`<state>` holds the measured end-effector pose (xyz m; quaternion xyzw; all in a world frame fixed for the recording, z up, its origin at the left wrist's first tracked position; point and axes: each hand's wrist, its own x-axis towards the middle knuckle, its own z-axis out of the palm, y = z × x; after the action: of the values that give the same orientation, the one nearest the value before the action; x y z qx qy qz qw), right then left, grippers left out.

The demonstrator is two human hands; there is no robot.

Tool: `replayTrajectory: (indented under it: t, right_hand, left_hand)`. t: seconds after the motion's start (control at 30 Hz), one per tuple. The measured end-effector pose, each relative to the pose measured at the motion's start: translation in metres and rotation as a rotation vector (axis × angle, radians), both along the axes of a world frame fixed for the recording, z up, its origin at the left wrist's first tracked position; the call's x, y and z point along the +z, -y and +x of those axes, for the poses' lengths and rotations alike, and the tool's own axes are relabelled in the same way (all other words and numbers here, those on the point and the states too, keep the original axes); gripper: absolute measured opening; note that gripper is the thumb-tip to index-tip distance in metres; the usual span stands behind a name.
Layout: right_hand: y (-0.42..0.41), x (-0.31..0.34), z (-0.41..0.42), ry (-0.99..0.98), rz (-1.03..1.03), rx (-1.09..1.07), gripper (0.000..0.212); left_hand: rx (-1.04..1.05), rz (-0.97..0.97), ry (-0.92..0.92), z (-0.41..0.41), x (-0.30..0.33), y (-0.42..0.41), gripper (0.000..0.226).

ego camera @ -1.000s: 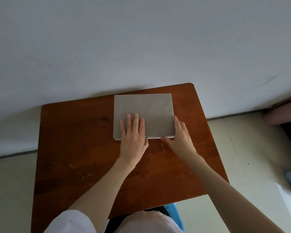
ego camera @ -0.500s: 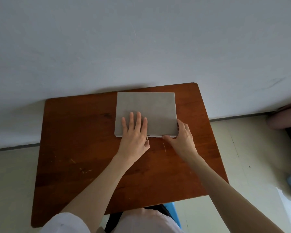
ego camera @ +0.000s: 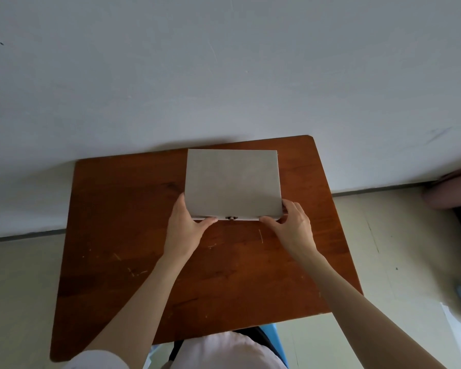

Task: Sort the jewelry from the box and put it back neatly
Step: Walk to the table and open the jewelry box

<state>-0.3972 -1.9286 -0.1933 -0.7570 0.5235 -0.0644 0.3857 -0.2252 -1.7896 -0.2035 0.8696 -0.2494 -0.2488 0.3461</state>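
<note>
Mid-frame, a closed grey jewelry box (ego camera: 232, 183) sits on the wooden tabletop (ego camera: 133, 235); left hand (ego camera: 184, 228) and right hand (ego camera: 293, 228) grip its near corners, fingers curled around.

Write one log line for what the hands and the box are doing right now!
box: lid shut, on table | left hand: grips near-left corner | right hand: grips near-right corner | clasp: between thumbs
</note>
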Motion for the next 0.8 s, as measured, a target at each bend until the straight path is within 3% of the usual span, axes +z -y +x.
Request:
replayTrajectory:
  t: [0.23, 0.5, 0.67, 0.8]
  right_hand:
    - [0.010, 0.033, 0.005, 0.112, -0.131, -0.029, 0.062]
    - [0.051, 0.060, 0.050, 0.294, -0.144, -0.064, 0.056]
    - [0.077, 0.057, 0.069, 0.364, -0.120, -0.035, 0.049]
    - [0.089, 0.052, 0.079, 0.397, -0.105, -0.059, 0.045]
  left_hand:
    - [0.061, -0.189, 0.018, 0.007, 0.034, 0.003, 0.087]
    - [0.065, -0.416, 0.006, 0.043, 0.082, 0.057, 0.037]
    - [0.053, -0.385, -0.075, 0.065, 0.076, 0.082, 0.050]
    - [0.056, -0.425, -0.082, 0.075, 0.069, 0.089, 0.048]
